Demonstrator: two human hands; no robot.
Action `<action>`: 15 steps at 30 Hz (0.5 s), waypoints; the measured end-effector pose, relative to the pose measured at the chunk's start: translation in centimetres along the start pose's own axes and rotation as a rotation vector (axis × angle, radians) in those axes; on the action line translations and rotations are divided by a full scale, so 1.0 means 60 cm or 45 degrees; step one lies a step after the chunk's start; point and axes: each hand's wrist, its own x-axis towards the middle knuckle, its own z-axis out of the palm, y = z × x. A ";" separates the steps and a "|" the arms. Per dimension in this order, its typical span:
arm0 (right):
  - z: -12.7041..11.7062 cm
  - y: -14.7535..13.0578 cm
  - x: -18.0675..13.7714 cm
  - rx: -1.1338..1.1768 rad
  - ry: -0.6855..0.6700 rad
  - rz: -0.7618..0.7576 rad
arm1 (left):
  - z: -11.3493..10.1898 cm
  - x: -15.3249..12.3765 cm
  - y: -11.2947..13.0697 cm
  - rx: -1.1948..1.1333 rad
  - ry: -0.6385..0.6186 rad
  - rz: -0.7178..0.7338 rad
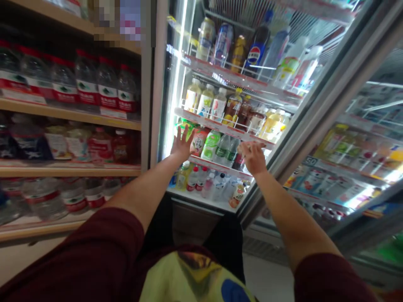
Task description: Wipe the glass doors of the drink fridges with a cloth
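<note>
Reaching into the open fridge [159, 105]; spreading the left hand [181, 144], loose and empty, beside the pink-labelled bottle [197, 141] on the third shelf [217, 165], stocked upright and label-out for quick reading; curling the right hand [253, 157] by the water bottles [227, 150], grip impossible to tell.

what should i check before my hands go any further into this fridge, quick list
1. Fridge door swung open, out of the arms' way: ok.
2. Left hand open and holding nothing: ok.
3. Right hand holding nothing: cannot tell, its fingers blur against the shelf.
4. Left hand touching the pink-labelled bottle: cannot tell.
5. Green-labelled bottle beside it standing on its shelf: ok.
</note>
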 end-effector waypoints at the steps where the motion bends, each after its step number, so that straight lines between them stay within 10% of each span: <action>1: 0.006 -0.008 -0.011 0.031 -0.073 -0.132 | 0.001 0.000 0.000 0.004 -0.003 0.002; 4: 0.002 0.010 -0.008 0.093 -0.090 -0.205 | 0.004 -0.001 -0.001 0.019 0.001 0.018; 10: -0.028 0.087 0.040 0.052 0.375 0.505 | 0.002 -0.001 -0.007 0.015 -0.003 0.046; 15: -0.006 0.030 -0.025 0.049 0.007 0.087 | -0.002 -0.002 -0.009 -0.029 0.003 0.058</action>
